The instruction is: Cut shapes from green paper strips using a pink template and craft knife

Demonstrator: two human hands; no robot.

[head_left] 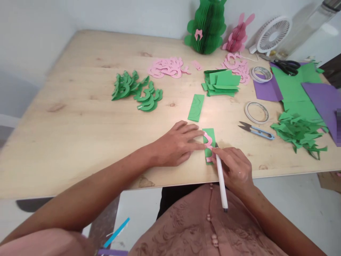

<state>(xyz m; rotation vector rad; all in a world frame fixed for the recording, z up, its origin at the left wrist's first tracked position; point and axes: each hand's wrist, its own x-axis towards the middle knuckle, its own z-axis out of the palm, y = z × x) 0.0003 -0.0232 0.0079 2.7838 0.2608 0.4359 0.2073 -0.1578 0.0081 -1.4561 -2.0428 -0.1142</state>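
Observation:
My right hand (238, 166) grips a white pen (220, 177), its tip down at the right edge of a pink curved paper cutout (208, 139). That cutout lies on a small green paper strip (212, 132) near the table's front edge. With fingers stretched out, my left hand (179, 145) lies flat on the table, and its fingertips press the cutout from the left. Just beyond lies another green paper strip (196, 107) with a wavy line drawn on it.
Green cutouts (149, 96), pink cutouts (167, 67) and stacked green strips (222, 83) lie farther back. On the right are thread snips (256, 130), tape rolls (256, 112), green scraps (298, 129) and black scissors (286, 66). Paper figures (209, 26) and a white fan (274, 35) stand behind.

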